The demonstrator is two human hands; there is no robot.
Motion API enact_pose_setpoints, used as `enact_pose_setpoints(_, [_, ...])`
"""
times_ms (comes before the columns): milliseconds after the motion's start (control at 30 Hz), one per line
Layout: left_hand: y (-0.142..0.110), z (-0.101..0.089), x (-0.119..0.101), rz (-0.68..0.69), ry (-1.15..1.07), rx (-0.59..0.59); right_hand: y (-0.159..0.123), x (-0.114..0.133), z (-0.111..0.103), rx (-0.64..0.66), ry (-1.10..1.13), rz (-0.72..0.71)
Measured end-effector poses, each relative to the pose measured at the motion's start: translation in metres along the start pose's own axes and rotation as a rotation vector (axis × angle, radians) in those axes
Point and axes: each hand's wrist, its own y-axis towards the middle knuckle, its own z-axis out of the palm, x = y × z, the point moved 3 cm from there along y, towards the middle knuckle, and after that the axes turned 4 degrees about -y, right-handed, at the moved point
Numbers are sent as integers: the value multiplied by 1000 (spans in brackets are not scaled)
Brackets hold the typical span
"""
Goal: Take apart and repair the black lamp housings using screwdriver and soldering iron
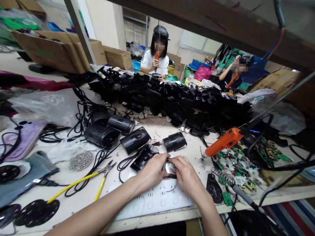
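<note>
My left hand [155, 168] and my right hand [187, 173] meet near the table's front, fingers closed around a small dark part with a round silvery face [169, 167]. Most of that part is hidden by my fingers, so its kind is unclear. Below them lies a white board with socket slots [152, 205]; a thin wire crosses it. Just beyond my left hand is an open black housing [141, 159]. Several black cylindrical housings [135, 140] lie behind it, one of them [174, 141] straight ahead of my right hand.
An orange power screwdriver [223, 142] hangs at right, above green circuit boards [236, 164]. A soldering iron [242, 193] rests front right. Yellow-handled cutters [103, 177] and a dish of screws [81, 160] lie left. Black parts [157, 91] are heaped behind; two people work beyond.
</note>
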Motion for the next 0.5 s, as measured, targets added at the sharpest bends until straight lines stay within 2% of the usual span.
enact_pose_setpoints(167, [-1,-2,-1,-20,-2,-3,-3,-1,5,-31,31,2])
enact_pose_setpoints(300, [-3,-1,0,37,-15,3,-9,-9,8,-76,91,-4])
enact_pose_setpoints(500, [-7,-1,2,105,45,17,-25,-26,2,-166,173,158])
